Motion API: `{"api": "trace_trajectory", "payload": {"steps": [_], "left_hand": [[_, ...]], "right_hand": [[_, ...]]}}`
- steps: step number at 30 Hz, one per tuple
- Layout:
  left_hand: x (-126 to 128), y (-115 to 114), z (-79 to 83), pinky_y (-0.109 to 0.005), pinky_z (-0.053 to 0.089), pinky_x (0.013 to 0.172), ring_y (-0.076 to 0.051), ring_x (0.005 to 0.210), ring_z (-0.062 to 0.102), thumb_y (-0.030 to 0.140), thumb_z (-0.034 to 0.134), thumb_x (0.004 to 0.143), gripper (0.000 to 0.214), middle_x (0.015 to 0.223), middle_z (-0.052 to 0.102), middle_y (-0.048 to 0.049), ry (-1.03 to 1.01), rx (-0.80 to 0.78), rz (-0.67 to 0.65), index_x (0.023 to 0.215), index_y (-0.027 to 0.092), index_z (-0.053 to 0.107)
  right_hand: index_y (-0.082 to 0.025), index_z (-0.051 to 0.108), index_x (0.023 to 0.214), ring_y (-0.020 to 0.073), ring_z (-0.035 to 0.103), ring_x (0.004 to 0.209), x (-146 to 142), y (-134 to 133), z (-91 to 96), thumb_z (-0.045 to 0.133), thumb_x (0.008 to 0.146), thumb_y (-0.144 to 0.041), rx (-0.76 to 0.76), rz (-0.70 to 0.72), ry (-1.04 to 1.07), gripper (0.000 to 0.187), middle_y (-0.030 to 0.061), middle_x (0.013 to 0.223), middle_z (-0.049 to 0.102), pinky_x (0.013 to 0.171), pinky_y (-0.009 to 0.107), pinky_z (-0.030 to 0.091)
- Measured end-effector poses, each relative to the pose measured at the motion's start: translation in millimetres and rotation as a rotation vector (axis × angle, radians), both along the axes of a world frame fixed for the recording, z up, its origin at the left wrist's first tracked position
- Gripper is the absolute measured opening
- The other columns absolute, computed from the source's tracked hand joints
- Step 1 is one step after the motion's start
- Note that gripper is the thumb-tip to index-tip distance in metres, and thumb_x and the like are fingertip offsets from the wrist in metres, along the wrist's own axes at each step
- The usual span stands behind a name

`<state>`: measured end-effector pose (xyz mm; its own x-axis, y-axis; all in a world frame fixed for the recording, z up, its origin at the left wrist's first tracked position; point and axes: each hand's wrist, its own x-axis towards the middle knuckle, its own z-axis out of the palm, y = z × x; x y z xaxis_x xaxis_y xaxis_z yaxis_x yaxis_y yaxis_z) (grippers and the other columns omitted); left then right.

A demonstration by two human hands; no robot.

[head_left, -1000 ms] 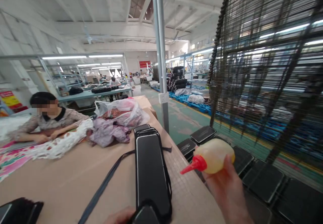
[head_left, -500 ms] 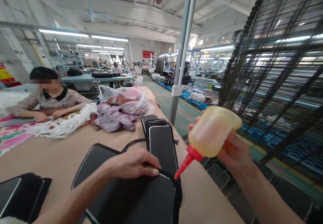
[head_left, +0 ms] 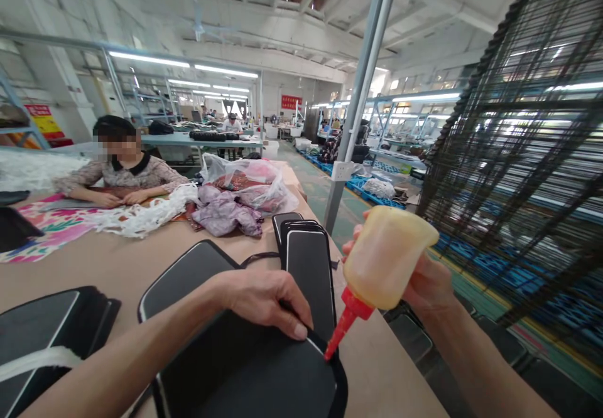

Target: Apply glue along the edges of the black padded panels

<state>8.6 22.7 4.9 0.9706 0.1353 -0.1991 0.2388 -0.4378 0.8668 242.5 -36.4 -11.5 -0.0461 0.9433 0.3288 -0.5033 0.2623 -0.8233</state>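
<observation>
A black panel with a thin white line along its edge [head_left: 254,368] lies tilted in front of me. My left hand [head_left: 268,305] pinches its upper edge between thumb and fingers. My right hand [head_left: 426,283] grips a yellowish squeeze bottle [head_left: 389,258], held upside down. The bottle's red nozzle [head_left: 342,327] has its tip at the panel's edge, right of my left thumb. Beyond lies a stack of narrower black panels [head_left: 308,261], and another black panel [head_left: 188,273] rests behind my left forearm.
More black panels [head_left: 51,324] are stacked at left, crossed by a white strip [head_left: 40,361]. Crumpled lilac fabric [head_left: 228,211] and a clear plastic bag [head_left: 273,186] sit farther back. A person [head_left: 125,167] sits across the table. A metal post [head_left: 360,91] and wire racks [head_left: 522,123] stand to the right.
The nozzle tip has moved slightly down along the panel's edge. The panel's near part is raised more toward me. The whole view has shifted, so the surroundings appear farther right.
</observation>
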Motion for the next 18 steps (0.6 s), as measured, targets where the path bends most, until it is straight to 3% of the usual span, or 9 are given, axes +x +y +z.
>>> {"api": "trace_trajectory", "payload": {"steps": [4,7,13,18], "left_hand": [[2.8,-8.6,1.6,-0.018,0.040,0.057,-0.013,0.064,0.053,0.057,0.057,0.078,0.048,0.071,0.066,-0.0030,0.004,-0.026,0.016,0.087,0.013,0.075],[5.3,-13.8,2.4,-0.019,0.043,0.063,-0.015,0.070,0.056,0.058,0.055,0.078,0.051,0.077,0.068,-0.0047,0.014,-0.028,0.017,0.090,0.013,0.074],[12.4,-19.8,6.2,-0.019,0.041,0.060,-0.014,0.067,0.054,0.060,0.054,0.078,0.054,0.073,0.067,-0.0045,0.020,0.009,0.029,0.090,0.012,0.075],[15.1,-17.8,7.3,-0.018,0.039,0.056,-0.012,0.063,0.050,0.059,0.056,0.077,0.050,0.068,0.063,-0.0021,0.031,0.027,0.055,0.088,0.014,0.075]], "right_hand": [[-0.025,0.062,0.116,0.0312,0.062,0.093,4.0,-2.3,-2.3,0.079,0.066,-0.046,0.060,0.140,-0.005,0.057,0.0085,0.104,0.066,0.081,0.047,0.050],[-0.024,0.063,0.114,0.0317,0.062,0.092,7.2,-4.4,-1.7,0.077,0.067,-0.047,0.076,0.149,-0.024,0.055,0.0092,0.102,0.066,0.081,0.047,0.049],[-0.024,0.065,0.109,0.0324,0.063,0.087,18.1,-10.2,1.1,0.080,0.058,-0.047,0.048,0.097,-0.003,0.058,0.0087,0.098,0.066,0.077,0.049,0.050],[-0.025,0.064,0.109,0.0331,0.063,0.084,27.1,-13.5,-1.1,0.084,0.049,-0.048,0.000,-0.067,0.047,0.067,0.0083,0.097,0.066,0.074,0.050,0.051]]}}
